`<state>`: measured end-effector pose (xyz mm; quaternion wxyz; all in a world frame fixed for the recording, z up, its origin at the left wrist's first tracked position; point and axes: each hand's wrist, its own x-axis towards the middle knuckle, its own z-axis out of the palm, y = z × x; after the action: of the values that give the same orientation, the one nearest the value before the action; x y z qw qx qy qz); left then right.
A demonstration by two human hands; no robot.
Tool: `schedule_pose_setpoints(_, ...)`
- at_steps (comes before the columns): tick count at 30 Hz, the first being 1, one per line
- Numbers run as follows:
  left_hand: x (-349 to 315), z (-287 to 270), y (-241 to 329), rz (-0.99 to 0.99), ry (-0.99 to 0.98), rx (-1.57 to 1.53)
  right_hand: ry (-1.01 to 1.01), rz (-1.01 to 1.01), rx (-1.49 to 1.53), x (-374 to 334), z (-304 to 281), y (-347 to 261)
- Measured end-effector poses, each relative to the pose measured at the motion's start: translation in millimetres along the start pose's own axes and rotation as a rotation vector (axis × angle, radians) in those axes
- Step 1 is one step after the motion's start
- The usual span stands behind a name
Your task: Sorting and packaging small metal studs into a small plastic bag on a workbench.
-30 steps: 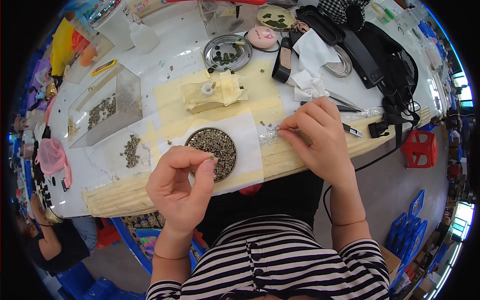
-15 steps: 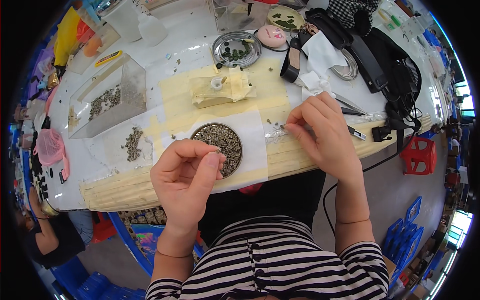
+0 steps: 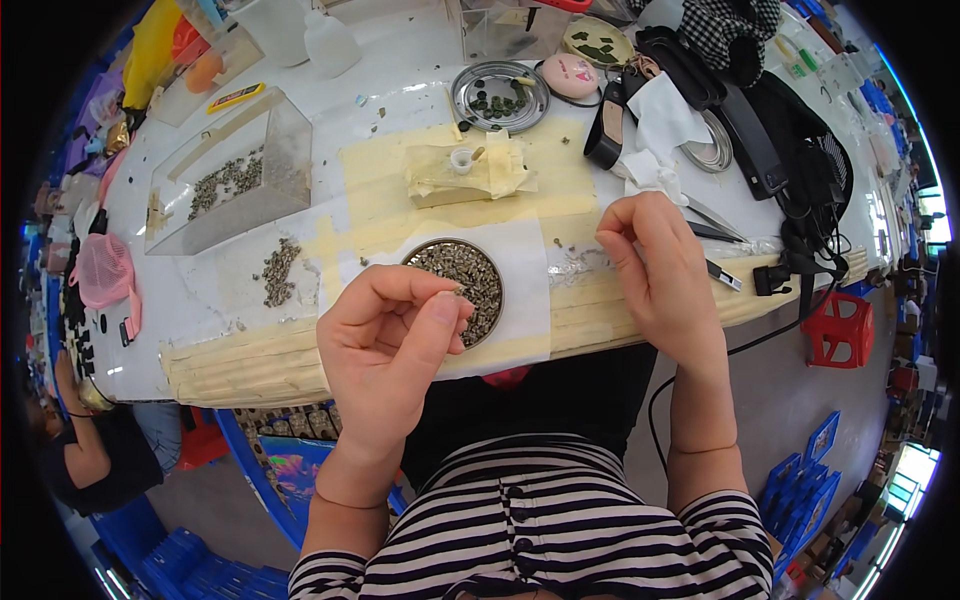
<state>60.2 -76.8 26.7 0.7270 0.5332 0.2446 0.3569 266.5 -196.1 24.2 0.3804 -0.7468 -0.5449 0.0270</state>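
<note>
Over a round tin (image 3: 500, 300) full of small grey-brown metallic pieces (image 3: 468, 270), my left hand (image 3: 385, 350) pinches one tiny piece (image 3: 459, 290) between thumb and forefinger. Its other fingers curl inward. My right hand (image 3: 662, 280) hovers above the table's padded front edge, thumb and fingertips drawn together. Whatever may be between them is hidden. A couple of loose pieces (image 3: 559, 243) lie just left of its fingertips. The tin rests on a white sheet (image 3: 528, 330).
Behind the tin sits a taped block (image 3: 470, 190) with a small white cup (image 3: 461, 160). A clear tray (image 3: 215, 230) and a loose pile of pieces (image 3: 279, 272) are at left. Tweezers (image 3: 715, 220), a cutter knife (image 3: 722, 277) and black straps (image 3: 800, 270) lie at right.
My right hand has drawn slightly away from the loose pieces near the edge. My left hand keeps its pinch over the tin. The whole view has shifted a little.
</note>
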Motion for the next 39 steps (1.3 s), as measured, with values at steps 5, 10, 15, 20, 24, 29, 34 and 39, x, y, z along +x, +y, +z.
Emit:
schedule_pose_setpoints(5, 4.2, 2.6, -1.2, -0.035, -0.022, -0.051, 0.054, -0.027, 0.217, 3.9, 2.9, -14.1)
schedule_pose_setpoints(10, 3.4, 2.9, -1.1, -0.021, -0.043, -0.057, 0.006, -0.077, 0.426, 8.0, 7.2, -42.1)
schedule_pose_setpoints(15, 1.2, 8.3, -4.6, 0.107, 0.009, 0.122, -0.019, -0.117, 0.549, 11.1, 17.7, -50.8)
schedule_pose_setpoints(20, 1.4, 5.3, -10.4, 0.266, -0.01, 0.259, 0.059, -0.092, 0.552, 8.3, 25.8, -52.8)
schedule_pose_setpoints(24, 1.9, 4.4, -12.3, 0.445, 0.035, 0.473, 0.086, -0.155, 0.476, 10.3, 28.7, -50.8)
schedule_pose_setpoints(29, -1.6, 5.8, -10.3, 0.238, 0.005, 0.23, 0.065, -0.147, 0.494, 10.1, 31.2, -52.7)
schedule_pose_setpoints(34, 1.7, 0.2, -0.1, -0.108, -0.11, -0.176, 0.049, -0.126, 0.541, 10.5, 32.5, -55.5)
schedule_pose_setpoints(39, 6.9, -7.7, 2.4, -0.311, -0.191, -0.407, 0.063, -0.078, 0.62, 10.9, 35.4, -55.6)
